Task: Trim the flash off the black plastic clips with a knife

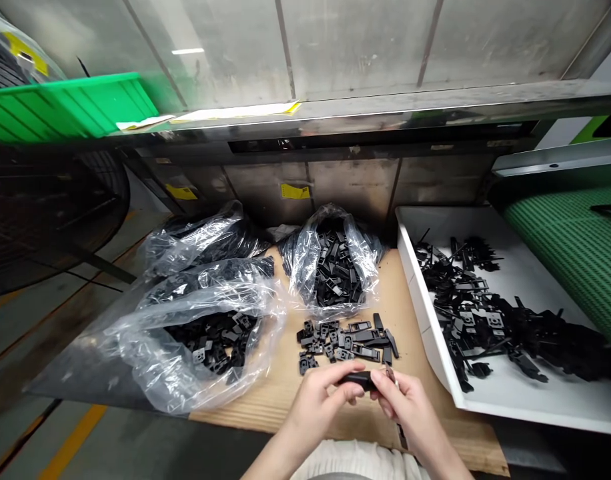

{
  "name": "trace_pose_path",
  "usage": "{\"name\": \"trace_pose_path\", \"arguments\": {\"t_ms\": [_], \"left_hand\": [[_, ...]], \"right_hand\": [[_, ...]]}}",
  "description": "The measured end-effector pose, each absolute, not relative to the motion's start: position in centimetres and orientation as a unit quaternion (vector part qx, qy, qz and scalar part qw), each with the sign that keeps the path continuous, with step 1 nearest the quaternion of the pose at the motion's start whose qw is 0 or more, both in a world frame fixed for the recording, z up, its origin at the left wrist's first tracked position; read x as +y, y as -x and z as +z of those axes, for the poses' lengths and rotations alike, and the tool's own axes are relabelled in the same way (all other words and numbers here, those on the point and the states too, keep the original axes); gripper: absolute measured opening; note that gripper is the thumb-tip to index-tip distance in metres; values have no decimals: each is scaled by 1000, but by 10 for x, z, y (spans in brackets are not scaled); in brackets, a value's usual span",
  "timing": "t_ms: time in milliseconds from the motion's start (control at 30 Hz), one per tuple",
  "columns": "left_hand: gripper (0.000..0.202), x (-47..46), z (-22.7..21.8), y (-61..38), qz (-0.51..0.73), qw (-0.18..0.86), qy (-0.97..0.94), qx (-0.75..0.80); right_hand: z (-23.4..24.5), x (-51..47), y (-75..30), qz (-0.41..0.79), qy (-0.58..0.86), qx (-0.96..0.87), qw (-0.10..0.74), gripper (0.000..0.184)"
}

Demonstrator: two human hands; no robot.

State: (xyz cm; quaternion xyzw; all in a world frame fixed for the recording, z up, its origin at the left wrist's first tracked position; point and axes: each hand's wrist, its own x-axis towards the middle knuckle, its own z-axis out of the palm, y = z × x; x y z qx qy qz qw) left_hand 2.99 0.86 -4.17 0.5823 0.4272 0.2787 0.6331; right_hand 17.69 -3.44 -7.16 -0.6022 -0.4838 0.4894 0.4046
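Observation:
My left hand [323,398] pinches a small black plastic part [358,380] between thumb and fingers, above the cardboard's front edge. Closed around a slim tool [402,435] with a metallic end, my right hand [403,397] has its thumb against the right end of the part. The fingers cover most of the tool, so its exact kind is hidden. Just beyond both hands lies a loose pile of black plastic parts [343,341], some short and blocky, others long and flat.
Clear plastic bags of black parts stand behind [330,267] and left [210,340] on the cardboard [273,397]. At right, a white tray [430,340] holds black moulded pieces beside a green conveyor belt [570,240]. A metal shelf [365,113] with a green bin [70,107] overhangs the back.

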Motion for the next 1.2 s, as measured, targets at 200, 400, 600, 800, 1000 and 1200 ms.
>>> {"name": "trace_pose_path", "arguments": {"t_ms": [200,400,600,800,1000,1200], "left_hand": [[12,11,-37,-29,325,659,-491,468],[13,6,-25,-34,336,661,-472,476],[12,2,-15,-38,255,719,-487,424],[14,-2,-9,-39,313,529,-635,468],[22,-9,-10,-35,344,368,-734,455],[29,-8,-14,-37,349,355,-747,440]], "right_hand": [[-63,-32,-177,528,582,-405,467,38],[-60,-36,-181,542,559,-389,492,32],[-45,-38,-192,458,550,-495,493,21],[-37,-47,-203,291,604,-639,378,37],[-34,-61,-203,141,605,-688,375,28],[-39,-58,-198,61,615,-714,329,28]]}}
